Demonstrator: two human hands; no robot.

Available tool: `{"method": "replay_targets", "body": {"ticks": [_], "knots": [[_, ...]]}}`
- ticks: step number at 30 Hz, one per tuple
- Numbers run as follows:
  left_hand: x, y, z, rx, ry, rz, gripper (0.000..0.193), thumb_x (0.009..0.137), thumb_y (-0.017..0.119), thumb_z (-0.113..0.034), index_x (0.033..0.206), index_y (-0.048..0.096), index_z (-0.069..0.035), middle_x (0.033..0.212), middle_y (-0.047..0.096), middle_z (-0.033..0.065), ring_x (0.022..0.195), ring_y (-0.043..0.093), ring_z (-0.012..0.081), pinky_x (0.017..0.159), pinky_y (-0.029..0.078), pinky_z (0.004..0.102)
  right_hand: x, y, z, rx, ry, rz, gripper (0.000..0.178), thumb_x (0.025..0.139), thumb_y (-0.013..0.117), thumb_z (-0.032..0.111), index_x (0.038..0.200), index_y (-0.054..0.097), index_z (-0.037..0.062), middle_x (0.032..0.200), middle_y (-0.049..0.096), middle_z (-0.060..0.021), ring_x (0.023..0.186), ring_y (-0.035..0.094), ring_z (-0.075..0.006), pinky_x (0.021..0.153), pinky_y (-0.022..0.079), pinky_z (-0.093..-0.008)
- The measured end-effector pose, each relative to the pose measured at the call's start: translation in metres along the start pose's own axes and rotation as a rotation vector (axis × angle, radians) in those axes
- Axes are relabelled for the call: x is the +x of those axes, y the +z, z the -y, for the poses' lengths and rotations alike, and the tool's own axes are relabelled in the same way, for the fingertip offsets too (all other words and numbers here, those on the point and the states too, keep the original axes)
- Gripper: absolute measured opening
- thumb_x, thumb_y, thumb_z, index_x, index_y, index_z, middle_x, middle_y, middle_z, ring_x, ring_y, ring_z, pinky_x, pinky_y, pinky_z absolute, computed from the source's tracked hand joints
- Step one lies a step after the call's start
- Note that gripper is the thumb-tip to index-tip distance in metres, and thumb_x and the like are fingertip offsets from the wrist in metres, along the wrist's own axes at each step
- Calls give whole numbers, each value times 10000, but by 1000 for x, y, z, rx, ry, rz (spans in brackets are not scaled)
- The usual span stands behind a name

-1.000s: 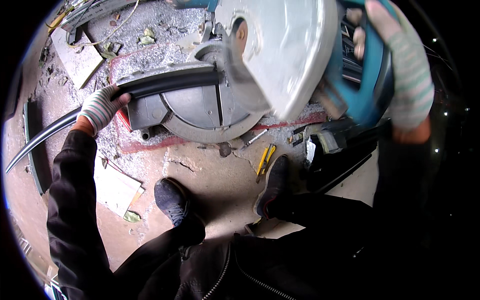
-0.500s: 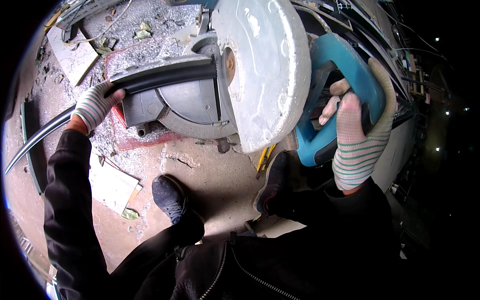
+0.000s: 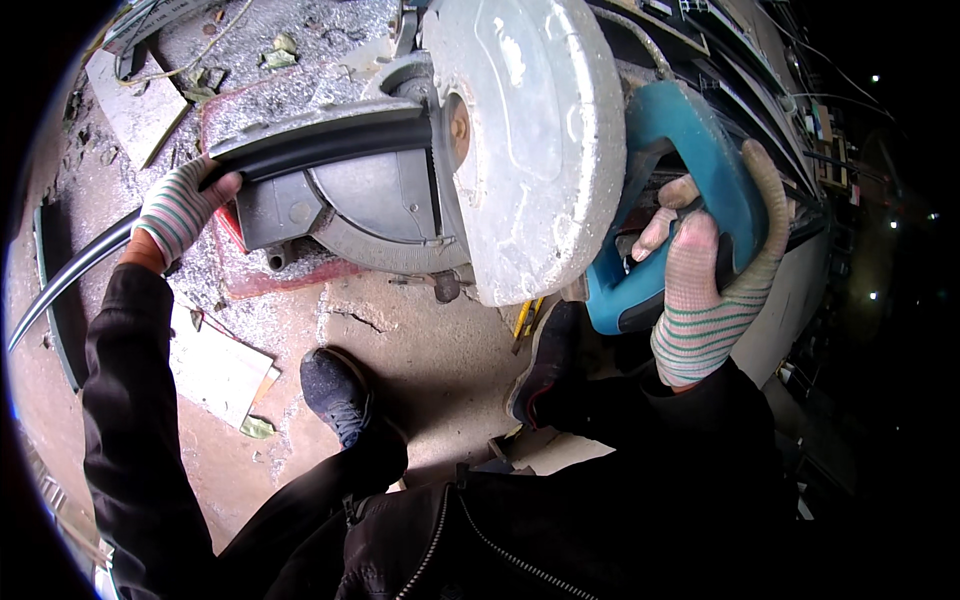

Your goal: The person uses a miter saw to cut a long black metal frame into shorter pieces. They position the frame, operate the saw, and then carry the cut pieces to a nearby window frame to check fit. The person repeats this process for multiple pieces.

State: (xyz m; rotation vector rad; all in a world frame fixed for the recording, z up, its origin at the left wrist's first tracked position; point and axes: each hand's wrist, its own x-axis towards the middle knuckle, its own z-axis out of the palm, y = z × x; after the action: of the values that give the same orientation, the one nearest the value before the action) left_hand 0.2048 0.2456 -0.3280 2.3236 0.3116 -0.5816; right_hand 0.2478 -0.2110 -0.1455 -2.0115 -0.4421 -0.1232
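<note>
My left hand (image 3: 178, 212), in a striped knit glove, is closed round a long black bar (image 3: 330, 145) that looks like a metal profile. The bar lies along the fence of a grey mitre saw (image 3: 380, 210) and runs out past my hand to the left. Its right end meets the saw's slot beside the blade guard (image 3: 530, 150), a large pale disc smeared with dust. My right hand (image 3: 708, 275), gloved alike, is wrapped round the saw's blue handle (image 3: 690, 135), with fingertips showing through the loop. The blade itself is mostly hidden by the guard.
Shiny metal chips (image 3: 330, 60) cover the floor round the saw. White boards (image 3: 222, 365) lie at the left, with dry leaves near them. My shoes (image 3: 335, 390) stand in front of the saw, a yellow tool (image 3: 527, 318) close by. Dark profiles (image 3: 740, 100) are stacked at the right.
Both hands keep their grips. The blue handle and my right hand sit very slightly lower, and the whole view has shifted a little to the left.
</note>
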Motion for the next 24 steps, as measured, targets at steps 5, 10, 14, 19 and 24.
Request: {"method": "replay_targets", "body": {"ticks": [5, 10, 14, 19, 24], "knots": [[4, 1, 9, -17, 0, 11, 480, 979, 716, -397, 1187, 694, 34, 966, 747, 150, 877, 656, 178, 875, 524, 336, 0, 0, -1, 23, -20, 6, 648, 989, 606, 173, 1545, 296, 51, 988, 648, -135, 693, 651, -166, 647, 624, -336], [3, 2, 11, -35, 14, -10, 487, 978, 716, -398, 1177, 692, 46, 954, 743, 152, 876, 654, 178, 871, 525, 338, 1, -1, -10, 65, -69, 8, 676, 992, 637, 224, 1542, 295, 32, 1003, 655, -144, 694, 662, -170, 664, 633, -342], [6, 2, 13, -40, 20, 3, 488, 977, 719, -394, 1180, 690, 49, 953, 741, 150, 879, 650, 172, 872, 524, 333, 4, -2, -6, 5, -76, 17, 732, 990, 676, 295, 1547, 286, 22, 1015, 657, -154, 704, 674, -176, 674, 636, -342], [6, 5, 19, -67, 22, -7, 489, 978, 720, -387, 1186, 687, 54, 960, 741, 143, 882, 649, 169, 873, 524, 328, 6, -5, -7, 19, -73, 39, 784, 981, 696, 353, 1551, 280, 10, 1020, 659, -162, 711, 674, -177, 676, 634, -338], [5, 5, 15, -63, 24, -16, 491, 982, 714, -386, 1199, 682, 54, 976, 743, 141, 893, 652, 171, 882, 523, 326, 2, -1, -1, 45, -27, 6, 709, 983, 668, 255, 1539, 300, 13, 1018, 653, -160, 718, 669, -175, 671, 632, -334]]}}
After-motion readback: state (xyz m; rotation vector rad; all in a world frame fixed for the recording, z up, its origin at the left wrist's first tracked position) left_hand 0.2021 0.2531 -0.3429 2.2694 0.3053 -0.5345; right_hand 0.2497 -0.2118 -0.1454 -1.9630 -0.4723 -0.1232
